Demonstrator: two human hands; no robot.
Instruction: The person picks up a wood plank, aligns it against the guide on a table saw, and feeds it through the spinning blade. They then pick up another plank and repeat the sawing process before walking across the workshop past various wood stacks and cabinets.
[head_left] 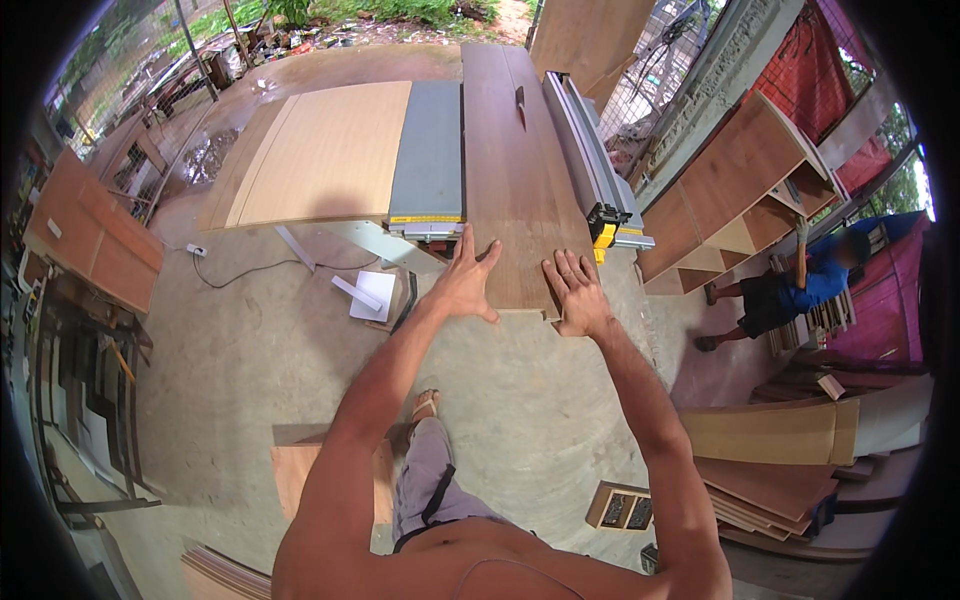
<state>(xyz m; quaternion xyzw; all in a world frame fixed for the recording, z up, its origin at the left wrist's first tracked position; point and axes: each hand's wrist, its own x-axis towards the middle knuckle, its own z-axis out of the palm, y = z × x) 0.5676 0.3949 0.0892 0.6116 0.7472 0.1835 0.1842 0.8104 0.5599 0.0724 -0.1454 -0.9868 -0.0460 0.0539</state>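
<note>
A long brown wooden board lies flat on a table saw with a grey top. The saw's dark blade or guard piece pokes up through a slit line toward the board's far end. My left hand is open at the board's near left corner, fingers spread, thumb toward the near edge. On the near right corner rests my right hand, its fingers flat on top and the thumb by the end edge. Right of the board runs a metal rip fence with a black and yellow clamp.
A pale wood panel extends the saw table leftward. A cable crosses the concrete floor below it. At right stand a wooden cabinet, a person in a blue shirt and stacked boards. A wooden box sits near my foot.
</note>
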